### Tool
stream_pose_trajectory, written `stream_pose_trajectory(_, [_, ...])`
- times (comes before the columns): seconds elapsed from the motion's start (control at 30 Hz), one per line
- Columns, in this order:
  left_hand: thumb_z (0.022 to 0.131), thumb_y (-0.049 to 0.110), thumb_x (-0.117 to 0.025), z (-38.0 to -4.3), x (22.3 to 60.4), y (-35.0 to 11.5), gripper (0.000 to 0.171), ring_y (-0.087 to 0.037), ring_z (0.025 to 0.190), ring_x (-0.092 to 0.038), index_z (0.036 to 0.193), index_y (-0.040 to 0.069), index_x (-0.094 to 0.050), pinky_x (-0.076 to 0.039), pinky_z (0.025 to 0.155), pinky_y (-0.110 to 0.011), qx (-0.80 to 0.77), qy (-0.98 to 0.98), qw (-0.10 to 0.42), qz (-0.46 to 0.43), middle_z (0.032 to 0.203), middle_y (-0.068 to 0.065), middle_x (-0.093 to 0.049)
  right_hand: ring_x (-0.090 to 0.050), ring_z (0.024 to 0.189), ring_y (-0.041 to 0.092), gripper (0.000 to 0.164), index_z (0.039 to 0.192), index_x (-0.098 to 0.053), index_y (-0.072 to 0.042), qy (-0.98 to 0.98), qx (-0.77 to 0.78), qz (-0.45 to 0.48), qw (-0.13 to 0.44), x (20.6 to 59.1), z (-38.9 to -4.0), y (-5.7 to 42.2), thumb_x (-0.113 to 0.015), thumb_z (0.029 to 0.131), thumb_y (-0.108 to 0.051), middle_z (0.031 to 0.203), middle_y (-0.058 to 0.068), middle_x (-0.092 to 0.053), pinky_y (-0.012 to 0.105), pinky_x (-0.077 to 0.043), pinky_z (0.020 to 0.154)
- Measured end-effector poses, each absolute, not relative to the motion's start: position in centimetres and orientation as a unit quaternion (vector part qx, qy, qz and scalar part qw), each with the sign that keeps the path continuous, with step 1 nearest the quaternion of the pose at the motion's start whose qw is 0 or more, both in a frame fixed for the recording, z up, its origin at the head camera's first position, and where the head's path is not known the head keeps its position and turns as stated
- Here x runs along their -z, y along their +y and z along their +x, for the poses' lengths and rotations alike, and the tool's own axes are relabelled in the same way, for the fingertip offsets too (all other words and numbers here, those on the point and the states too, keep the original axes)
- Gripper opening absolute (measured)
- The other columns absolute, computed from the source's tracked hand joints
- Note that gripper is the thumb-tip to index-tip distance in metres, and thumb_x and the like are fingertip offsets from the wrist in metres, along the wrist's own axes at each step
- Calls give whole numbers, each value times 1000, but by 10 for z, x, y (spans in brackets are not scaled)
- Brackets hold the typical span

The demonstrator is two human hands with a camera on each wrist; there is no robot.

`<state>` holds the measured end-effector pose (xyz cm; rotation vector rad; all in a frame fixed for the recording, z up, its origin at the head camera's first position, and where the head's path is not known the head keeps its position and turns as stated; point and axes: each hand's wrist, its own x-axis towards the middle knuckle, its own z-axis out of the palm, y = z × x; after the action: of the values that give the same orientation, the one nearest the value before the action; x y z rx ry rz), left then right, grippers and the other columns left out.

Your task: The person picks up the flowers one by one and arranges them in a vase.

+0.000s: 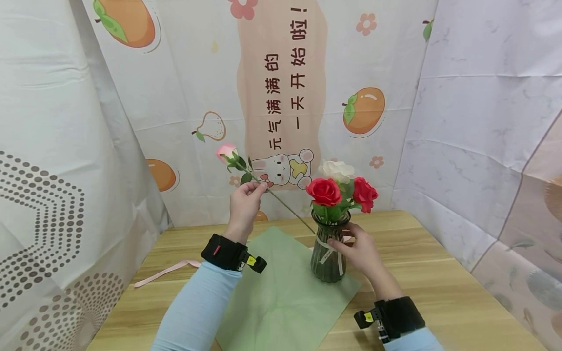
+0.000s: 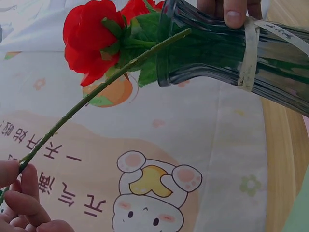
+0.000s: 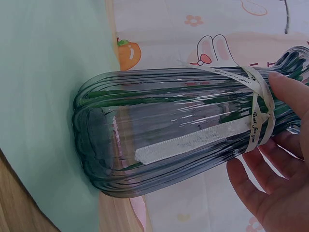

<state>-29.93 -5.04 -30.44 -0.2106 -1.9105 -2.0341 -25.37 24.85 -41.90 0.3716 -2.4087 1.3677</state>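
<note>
My left hand [image 1: 245, 207] pinches the green stem [image 1: 287, 207] of a pink rose [image 1: 226, 151] between thumb and fingers, the bloom up and to the left. The bare stem slants down to the right, and its cut end overlaps the vase's neck in the left wrist view. With my right hand [image 1: 362, 251] I grip the ribbed, dark clear glass vase [image 1: 328, 270] from the right, around its narrow upper part. A white printed ribbon [image 3: 193, 141] is tied there. Red roses [image 1: 324, 191] and a white rose [image 1: 337, 171] stand in the vase, their stems showing through the glass.
Beneath the vase a light green sheet [image 1: 276, 292] lies on the wooden table [image 1: 439, 282]. A pink ribbon [image 1: 169, 272] lies on the left, partly hidden behind the left arm. Printed cloth [image 1: 189, 73] hangs behind the table, with more cloth on both sides.
</note>
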Motion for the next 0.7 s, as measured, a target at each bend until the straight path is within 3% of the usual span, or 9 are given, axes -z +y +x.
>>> stream_pose_trajectory(0.3, [96, 23, -74, -297, 295, -45, 19, -10, 56, -37, 98, 4, -70, -30, 52, -24, 739, -646, 175, -80, 70, 2, -57, -66, 105, 41, 63, 139, -53, 0, -849, -483, 131, 170, 419, -254, 248, -82, 89, -24, 128, 23, -62, 39, -60, 75])
stream_pose_trajectory(0.53, [97, 19, -72, -297, 293, -42, 17, -9, 55, -35, 98, 3, -67, -30, 53, -23, 764, -616, 166, -92, 84, -2, -68, -66, 106, 40, 63, 139, -53, 1, -847, -485, 134, 172, 418, -253, 248, -82, 89, -24, 128, 23, -62, 39, -60, 75])
stream_pose_trajectory(0.7, [97, 18, -72, -298, 294, -37, 16, -9, 55, -35, 97, 4, -66, -31, 54, -23, 775, -604, 161, -95, 88, -8, -68, -66, 107, 39, 63, 139, -53, 0, -848, -484, 133, 172, 419, -254, 248, -82, 89, -24, 128, 23, -62, 38, -60, 76])
